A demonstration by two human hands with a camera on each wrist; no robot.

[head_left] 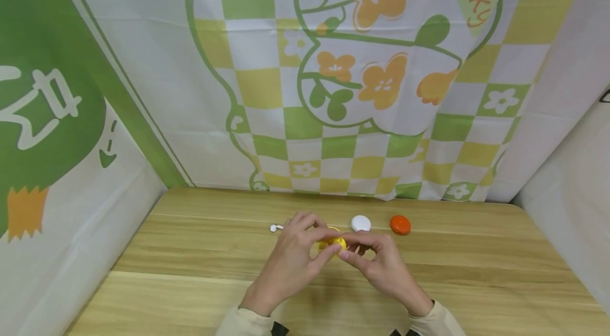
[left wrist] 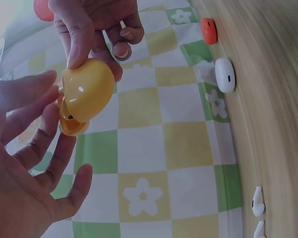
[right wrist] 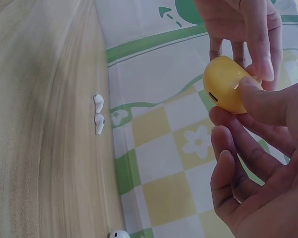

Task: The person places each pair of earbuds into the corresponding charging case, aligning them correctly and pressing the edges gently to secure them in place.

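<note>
Both hands hold a glossy yellow earbud case (head_left: 337,244) between them, raised over the table. My right hand (head_left: 383,267) pinches one side with thumb and forefinger; in the right wrist view the thumb lies on the shell, beside a dark port slot. On the other side my left hand (head_left: 297,256) grips it with thumb and fingers. A gap with a second yellow part (left wrist: 72,125) shows below the rounded shell in the left wrist view, so the case looks parted there. Its inside is mostly hidden by fingers.
Beyond the hands a white earbud case (head_left: 360,223) and an orange-red case (head_left: 400,225) lie on the wooden table (head_left: 476,272). Two white earbuds (right wrist: 99,114) lie to the left. A patterned cloth (head_left: 305,151) hangs along the back edge.
</note>
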